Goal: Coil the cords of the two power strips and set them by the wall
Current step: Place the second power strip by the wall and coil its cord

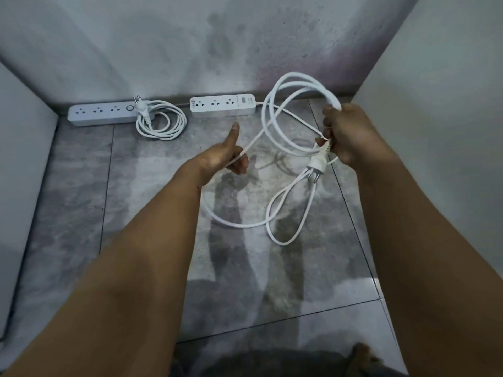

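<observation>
Left power strip: white, lying flat on the grey tiled floor, its long back edge against the base of the stained wall. Its cord is wound into a neat flat coil on the floor at the strip's right end, with its plug resting on top of the coil, pins pointing up toward the wall.

Right power strip: white, also flat on the floor against the wall, just right of the coiled cord. Its cord leaves the right end and is only partly gathered.

Right hand: raised above the floor, fingers closed in a fist around several loops of the second cord. The loops stand up above the fist toward the wall and hang below it; the lowest loop reaches down to the floor. The second plug hangs just under the fist, pins pointing down and left.

Left hand: held left of the right hand, well apart from it. The thumb points up, and the remaining fingers are curled loosely around a single run of the same cord, which passes through the hand and slopes up toward the loops. Below the hand the cord sweeps in a slack curve across the floor to the hanging loop.

Both forearms are bare. A bare foot shows at the bottom edge.
</observation>
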`<move>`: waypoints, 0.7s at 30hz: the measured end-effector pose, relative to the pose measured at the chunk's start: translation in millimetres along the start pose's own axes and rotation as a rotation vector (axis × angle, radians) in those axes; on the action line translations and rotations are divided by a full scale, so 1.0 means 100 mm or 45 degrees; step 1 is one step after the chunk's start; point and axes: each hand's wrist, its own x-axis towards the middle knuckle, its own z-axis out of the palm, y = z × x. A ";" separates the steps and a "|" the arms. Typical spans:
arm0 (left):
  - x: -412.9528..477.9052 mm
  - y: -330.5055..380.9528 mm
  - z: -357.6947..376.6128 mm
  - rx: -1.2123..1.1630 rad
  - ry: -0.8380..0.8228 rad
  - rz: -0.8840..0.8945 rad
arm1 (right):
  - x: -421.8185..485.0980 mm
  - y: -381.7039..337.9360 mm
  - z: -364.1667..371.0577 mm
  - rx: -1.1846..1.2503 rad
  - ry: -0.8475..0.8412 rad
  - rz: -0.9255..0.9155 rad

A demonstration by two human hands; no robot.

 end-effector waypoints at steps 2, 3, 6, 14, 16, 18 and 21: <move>-0.01 -0.01 0.03 -0.111 -0.019 -0.019 | 0.01 0.01 0.01 0.152 0.062 0.068; -0.02 0.03 0.04 -0.199 -0.053 -0.013 | -0.01 0.02 0.04 0.283 0.086 0.129; -0.03 0.17 0.08 -0.409 -0.126 0.066 | -0.07 0.07 0.22 0.738 0.132 0.341; -0.04 0.15 0.11 -0.663 -0.231 0.294 | -0.20 0.14 0.69 1.461 0.375 0.508; -0.05 0.12 0.12 -0.612 -0.315 0.249 | -0.24 0.10 0.72 1.506 0.377 0.506; -0.05 0.11 0.15 -0.549 -0.334 0.216 | -0.26 0.09 0.75 1.456 0.361 0.489; -0.04 0.13 0.21 -0.670 -0.219 0.207 | -0.33 0.14 0.80 1.030 0.250 0.494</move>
